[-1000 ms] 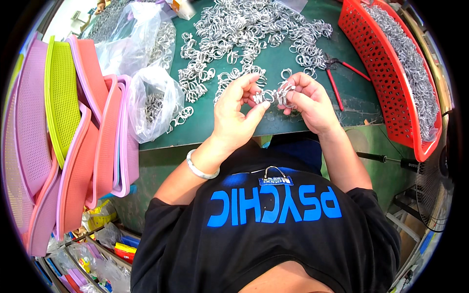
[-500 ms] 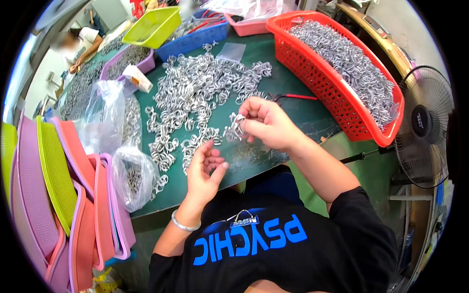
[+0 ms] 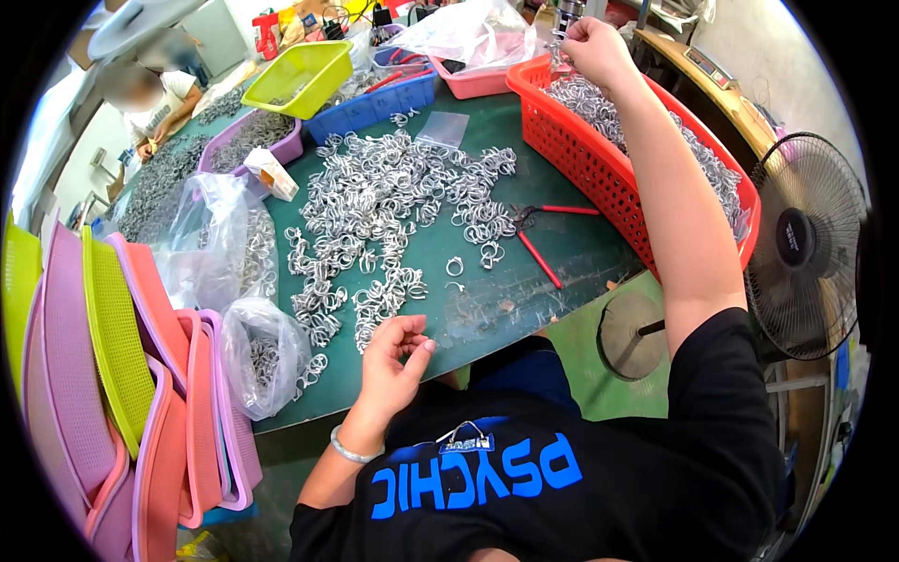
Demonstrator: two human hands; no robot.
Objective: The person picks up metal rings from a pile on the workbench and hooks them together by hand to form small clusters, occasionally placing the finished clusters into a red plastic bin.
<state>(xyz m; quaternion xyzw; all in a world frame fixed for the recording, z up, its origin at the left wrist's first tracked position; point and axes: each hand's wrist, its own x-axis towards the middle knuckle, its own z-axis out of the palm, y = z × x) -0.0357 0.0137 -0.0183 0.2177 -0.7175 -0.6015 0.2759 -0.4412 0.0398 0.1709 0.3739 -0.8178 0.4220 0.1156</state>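
My right hand (image 3: 597, 51) is raised over the far end of a red perforated basket (image 3: 585, 155) heaped with silver metal rings (image 3: 698, 150). Its fingers are pinched on a few small silver rings (image 3: 559, 42), partly hidden by the hand. Near the table's front edge, my left hand (image 3: 395, 361) rests with loosely curled fingers, thumb apart, and nothing in it. Just beyond it spreads a pile of silver rings (image 3: 375, 192). One single ring (image 3: 454, 266) lies apart on the green table (image 3: 431, 318). Pliers with red handles (image 3: 541, 258) lie spread beside the pile.
Clear plastic bags (image 3: 262, 361) of rings stand left, by stacked coloured baskets (image 3: 164, 440). Blue (image 3: 375, 108), yellow-green (image 3: 300, 80) and purple (image 3: 248, 140) trays line the back. A fan (image 3: 801, 239) stands right. Another person (image 3: 154, 98) sits far left.
My right hand has moved from above the front of the table, up and right to the red basket, carrying rings. It uncovered the pliers and the single ring. My left hand stays nearly in place.
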